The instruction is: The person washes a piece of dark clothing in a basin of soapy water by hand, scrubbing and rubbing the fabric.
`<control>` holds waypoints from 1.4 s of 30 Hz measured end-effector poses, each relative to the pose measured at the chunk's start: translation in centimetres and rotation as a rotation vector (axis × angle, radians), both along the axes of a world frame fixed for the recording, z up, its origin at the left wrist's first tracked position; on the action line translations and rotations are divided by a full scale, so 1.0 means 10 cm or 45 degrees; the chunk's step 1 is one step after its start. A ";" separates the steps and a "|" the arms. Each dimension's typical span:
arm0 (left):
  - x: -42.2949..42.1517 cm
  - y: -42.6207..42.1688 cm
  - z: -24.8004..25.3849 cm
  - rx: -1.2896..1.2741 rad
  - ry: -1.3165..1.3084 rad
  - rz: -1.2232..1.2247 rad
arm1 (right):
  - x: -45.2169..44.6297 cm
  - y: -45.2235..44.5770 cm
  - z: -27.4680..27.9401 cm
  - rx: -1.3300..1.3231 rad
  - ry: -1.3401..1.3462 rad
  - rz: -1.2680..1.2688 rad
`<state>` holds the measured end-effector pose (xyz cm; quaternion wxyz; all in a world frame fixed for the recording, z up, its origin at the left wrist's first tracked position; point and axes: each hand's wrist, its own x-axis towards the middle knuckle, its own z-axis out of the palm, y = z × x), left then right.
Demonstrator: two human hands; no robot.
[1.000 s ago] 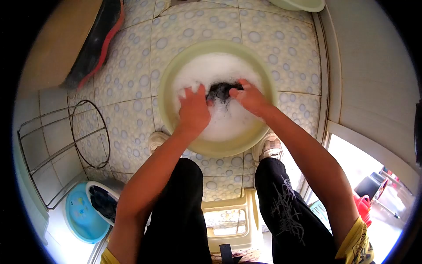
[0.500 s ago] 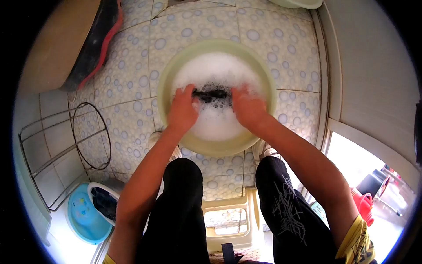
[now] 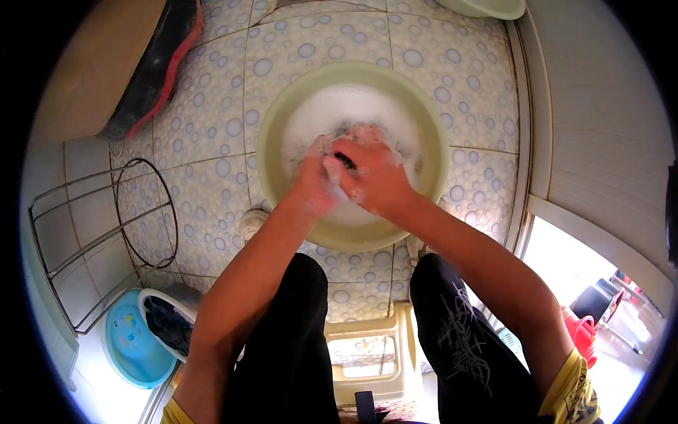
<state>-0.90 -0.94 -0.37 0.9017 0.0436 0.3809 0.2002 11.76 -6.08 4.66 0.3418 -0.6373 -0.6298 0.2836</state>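
A pale green basin (image 3: 282, 106) of white suds (image 3: 346, 102) stands on the tiled floor between my feet. Over its middle, my left hand (image 3: 316, 177) and my right hand (image 3: 371, 169) are pressed together, both wet with foam. Between them a small part of a black cloth (image 3: 345, 160) shows; the rest is hidden by the fingers. Both hands are closed around the cloth.
A cream stool (image 3: 364, 328) is between my legs. At the lower left are a blue basin (image 3: 134, 353) and a white container (image 3: 152, 295) holding dark cloth, below a wire rack (image 3: 85, 247). Red and black items (image 3: 583, 332) lie at the lower right.
My hands were apart with the black cloth stretched between them in the suds. They have since come together at the basin's middle, and the cloth is now mostly covered by them.
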 end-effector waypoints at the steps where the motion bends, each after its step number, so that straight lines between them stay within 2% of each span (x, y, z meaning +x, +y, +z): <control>1: -0.02 -0.05 -0.02 0.031 -0.126 0.020 | -0.07 0.02 0.02 0.158 -0.220 -0.085; 2: -0.02 -0.08 -0.04 0.062 -0.251 0.039 | -0.11 0.04 0.03 0.160 -0.220 -0.084; 5: 0.06 -0.09 0.02 -0.095 -0.196 0.039 | -0.18 0.11 0.06 0.122 -0.338 -0.172; 7: 0.10 -0.08 0.08 -0.251 -0.141 0.039 | -0.16 0.24 0.03 -0.130 -0.216 -0.294; 9: 0.09 -0.07 0.10 -0.325 -0.116 0.038 | -0.10 0.40 0.01 -0.139 -0.157 -0.217; 10: 0.04 -0.10 0.12 -0.257 -0.094 0.073 | -0.05 0.46 0.01 -0.155 -0.104 -0.147; 12: 0.00 -0.09 0.29 -0.199 -0.081 0.098 | 0.08 0.56 0.10 -0.270 -0.239 -0.124; 13: 0.01 -0.01 0.58 -0.174 0.275 0.039 | 0.13 0.61 0.13 -0.378 -0.362 -0.088; 14: -0.01 0.06 0.72 -0.144 0.634 -0.023 | 0.15 0.60 0.03 -0.333 -0.379 -0.108; 15: -0.08 0.10 0.71 -0.144 0.633 -0.030 | 0.16 0.57 0.03 -0.335 -0.380 -0.114; 17: -0.18 0.21 0.66 0.237 0.875 -0.384 | 0.20 0.50 0.04 -0.373 -0.363 -0.102; 18: -0.18 0.22 0.62 0.422 0.992 -0.415 | 0.24 0.45 0.00 -0.376 -0.365 -0.099; 19: -0.20 0.22 0.55 0.416 0.991 -0.415 | 0.30 0.37 -0.08 -0.348 -0.471 -0.036; 21: -0.28 0.22 0.35 1.508 1.152 -0.859 | 0.35 0.19 -0.15 -0.318 -0.572 0.020; 22: -0.26 0.19 0.34 1.510 1.151 -0.864 | 0.33 0.05 -0.13 -0.224 -0.609 0.026; 24: -0.21 0.06 0.31 2.427 1.511 -0.940 | 0.31 -0.13 -0.13 -0.127 -0.636 0.047; 25: -0.20 0.03 0.26 2.419 1.520 -0.944 | 0.32 -0.20 -0.16 -0.227 -0.734 0.117; 26: -0.20 -0.01 0.22 2.452 1.520 -1.132 | 0.32 -0.28 -0.20 -0.333 -0.826 0.188; 27: -0.20 -0.03 0.19 2.480 1.511 -1.327 | 0.31 -0.36 -0.32 -0.340 -0.813 0.194; 28: -0.16 -0.02 0.18 2.478 1.512 -1.340 | 0.32 -0.39 -0.44 -0.235 -0.888 0.205; 30: -0.03 0.05 0.15 2.088 1.552 -1.537 | 0.31 -0.37 -0.57 -0.135 -0.961 0.210; 31: -0.03 0.13 0.00 2.087 1.552 -1.542 | 0.27 -0.27 -0.55 -0.323 -0.981 0.221; 32: -0.07 0.20 -0.26 2.044 1.442 -1.311 | 0.26 -0.18 -0.52 -0.510 -0.999 0.234; 33: -0.09 0.23 -0.40 1.993 1.329 -1.083 | 0.30 -0.12 -0.49 -0.510 -0.999 0.235; 34: -0.05 0.26 -0.21 1.992 1.328 -1.084 | 0.33 -0.06 -0.43 -0.503 -0.710 0.085; 35: -0.03 0.31 -0.01 1.320 1.075 -0.797 | 0.37 -0.01 -0.37 -0.491 -0.421 -0.064; 36: 0.00 0.36 0.17 0.666 0.796 -0.501 | 0.43 0.03 -0.25 -0.489 -0.420 -0.063; 37: -0.02 0.39 0.21 0.664 0.798 -0.503 | 0.51 0.05 -0.12 -0.542 -0.179 -0.093; 38: -0.07 0.41 0.24 0.314 0.594 -0.297 | 0.55 0.06 0.00 -0.594 0.066 -0.122; 39: -0.12 0.43 0.28 -0.031 0.381 -0.086 | 0.55 0.06 0.09 -0.595 0.068 -0.118; 41: -0.15 0.43 0.28 -0.107 0.333 -0.071 | 0.54 0.03 0.22 -0.566 0.366 -0.045; 42: -0.15 0.40 0.23 -0.195 0.256 -0.058 | 0.49 0.01 0.20 -0.566 0.364 -0.041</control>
